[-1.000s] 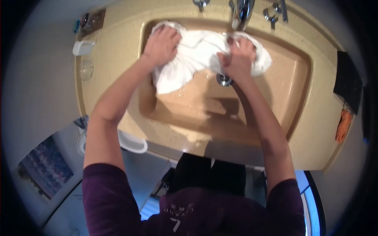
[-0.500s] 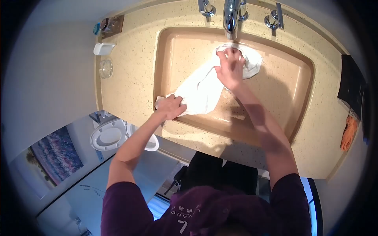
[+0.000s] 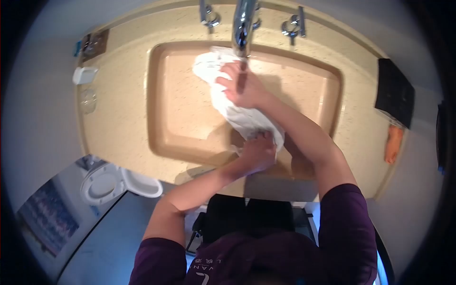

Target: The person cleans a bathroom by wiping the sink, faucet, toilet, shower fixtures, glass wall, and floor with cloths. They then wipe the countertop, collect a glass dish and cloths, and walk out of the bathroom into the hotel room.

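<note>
A white cloth point(image 3: 237, 118) stretches across the beige sink point(image 3: 159, 109), from beneath the faucet down to the near rim. My right hand point(image 3: 244, 89) is closed on its upper part just below the spout, fingers curled into the fabric. At the lower end, my left hand point(image 3: 259, 154) grips the cloth beside the near edge of the basin, with its fingertips partly sunk in the folds. The chrome faucet point(image 3: 243, 28) hangs over the right hand and its shadow falls there.
Chrome handles point(image 3: 293, 26) flank the faucet. A white dish point(image 3: 85, 75) and a clear glass point(image 3: 89, 100) stand at the counter's left end. A black item point(image 3: 395, 92) and an orange cloth-like item point(image 3: 393, 144) are at the right. A toilet point(image 3: 102, 183) shows at lower left.
My left hand has moved right along the near rim, carrying its end of the cloth. The cloth now slants the other way. The whole view has shifted, with the sink further left.
</note>
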{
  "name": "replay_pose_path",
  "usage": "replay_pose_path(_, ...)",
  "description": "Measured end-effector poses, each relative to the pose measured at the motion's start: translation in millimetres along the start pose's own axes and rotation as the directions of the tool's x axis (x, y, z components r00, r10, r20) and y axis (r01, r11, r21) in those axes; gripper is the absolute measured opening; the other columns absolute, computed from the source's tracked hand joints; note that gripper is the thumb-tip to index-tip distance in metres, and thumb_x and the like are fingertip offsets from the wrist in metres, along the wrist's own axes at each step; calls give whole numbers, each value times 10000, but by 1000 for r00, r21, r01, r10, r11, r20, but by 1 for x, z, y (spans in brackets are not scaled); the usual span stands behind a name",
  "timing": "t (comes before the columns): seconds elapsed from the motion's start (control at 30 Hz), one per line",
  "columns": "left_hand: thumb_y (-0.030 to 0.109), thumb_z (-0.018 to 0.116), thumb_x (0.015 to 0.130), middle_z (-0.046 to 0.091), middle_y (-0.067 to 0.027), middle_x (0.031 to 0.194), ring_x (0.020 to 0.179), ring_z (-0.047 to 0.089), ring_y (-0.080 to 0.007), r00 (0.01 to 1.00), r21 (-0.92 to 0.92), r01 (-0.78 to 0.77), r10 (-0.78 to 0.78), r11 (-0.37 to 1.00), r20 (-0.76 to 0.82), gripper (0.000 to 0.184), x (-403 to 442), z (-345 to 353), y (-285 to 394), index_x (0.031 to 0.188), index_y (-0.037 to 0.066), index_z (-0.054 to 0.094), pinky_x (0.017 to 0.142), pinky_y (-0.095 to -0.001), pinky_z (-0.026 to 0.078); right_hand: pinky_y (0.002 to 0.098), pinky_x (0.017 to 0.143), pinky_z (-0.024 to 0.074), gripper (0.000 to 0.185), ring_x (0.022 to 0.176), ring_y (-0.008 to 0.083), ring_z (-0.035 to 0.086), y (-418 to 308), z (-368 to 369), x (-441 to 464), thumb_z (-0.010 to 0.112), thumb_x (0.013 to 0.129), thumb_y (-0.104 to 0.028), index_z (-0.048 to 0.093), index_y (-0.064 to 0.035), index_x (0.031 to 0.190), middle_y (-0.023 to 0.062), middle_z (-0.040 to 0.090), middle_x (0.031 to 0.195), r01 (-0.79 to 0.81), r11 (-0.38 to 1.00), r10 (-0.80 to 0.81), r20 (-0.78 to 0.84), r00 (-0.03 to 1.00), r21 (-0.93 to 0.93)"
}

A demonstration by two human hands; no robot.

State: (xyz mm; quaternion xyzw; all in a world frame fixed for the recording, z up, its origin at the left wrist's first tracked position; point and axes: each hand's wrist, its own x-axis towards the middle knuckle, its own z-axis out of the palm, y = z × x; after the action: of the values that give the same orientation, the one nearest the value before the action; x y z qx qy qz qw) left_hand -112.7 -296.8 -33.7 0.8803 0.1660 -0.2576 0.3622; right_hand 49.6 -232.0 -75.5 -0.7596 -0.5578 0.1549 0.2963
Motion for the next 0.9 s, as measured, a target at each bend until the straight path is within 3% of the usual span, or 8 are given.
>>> replay_pose_path(0.03, 290, 519, 937, 596, -270, 975, 823, 683, -385, 982, 58, -190, 189, 980, 26, 370, 6, 20, 4, 1087, -48, 500, 640, -469, 565, 454, 1035, 374, 408, 1185, 289, 483, 10, -27, -22, 676, 775, -213, 604, -92, 1158, 133, 553, 1188, -324, 944, 320, 71, 945, 65)
replay_pose_path(0.1, 237, 575, 895, 604, -214, 924, 733, 692, -320, 975, 340, -213, 177, 916, 134, 330, 20, 40, 36, 1055, -45, 511, 501, -440, 552, 439, 1012, 392, 402, 1147, 332, 490, 53, -70, -70, 633, 793, -162, 561, -25, 1165, 174, 543, 1141, -70, 921, 24, -124, 992, -382)
replay_pose_path(0.3, 165, 611, 812, 629, -160, 926, 868, 677, -324, 899, 211, -436, 433, 875, 60, 250, 15, 52, 17, 1010, 17, 577, 690, -462, 562, 460, 902, 421, 284, 975, 379, 520, 63, -95, -139, 589, 805, -145, 524, 27, 1021, 226, 546, 990, -525, 641, 456, -273, 847, -560)
replay_pose_path(0.4, 161, 614, 808, 638, -165, 974, 920, 653, -307, 884, 199, -392, 308, 898, 352, 241, -5, -35, -20, 1008, 26, 610, 785, -424, 541, 464, 874, 463, 303, 979, 376, 542, 22, -91, -163, 591, 808, -166, 521, 33, 1024, 242, 553, 995, -536, 634, 516, -210, 830, -558)
replay_pose_path(0.47, 207, 625, 816, 645, -149, 995, 958, 635, -305, 886, 257, -429, 349, 866, 305, 253, -24, -69, -72, 1017, 53, 624, 820, -433, 535, 465, 823, 515, 339, 926, 373, 582, -12, -95, -190, 581, 840, -234, 522, 37, 1034, 241, 581, 985, -504, 652, 620, 16, 784, -567)
replay_pose_path(0.57, 253, 640, 816, 648, -128, 1007, 992, 623, -318, 895, 339, -428, 340, 838, 290, 267, -45, -97, -132, 1014, 75, 629, 843, -435, 534, 459, 810, 535, 498, 889, 354, 649, -57, -100, -205, 565, 890, -429, 544, 36, 1068, 213, 656, 908, -672, 561, 809, 492, 322, -483)
replay_pose_path(0.8, 216, 633, 825, 651, -163, 1012, 962, 621, -381, 957, 106, -265, 247, 959, 152, 269, -59, -107, -158, 1018, 32, 596, 806, -452, 513, 481, 834, 508, 438, 910, 352, 652, -78, -55, -195, 545, 889, -364, 574, 11, 1113, 208, 674, 932, -633, 659, 709, 616, 342, -407)
replay_pose_path(0.9, 178, 601, 860, 650, -166, 924, 872, 634, -340, 997, -156, -74, 70, 985, -31, 261, -70, -114, -163, 1060, 12, 583, 762, -419, 495, 410, 703, 543, 437, 846, 301, 650, -115, -14, -146, 617, 883, -289, 538, -6, 1206, 164, 654, 880, -544, 803, 559, 626, 544, -245)
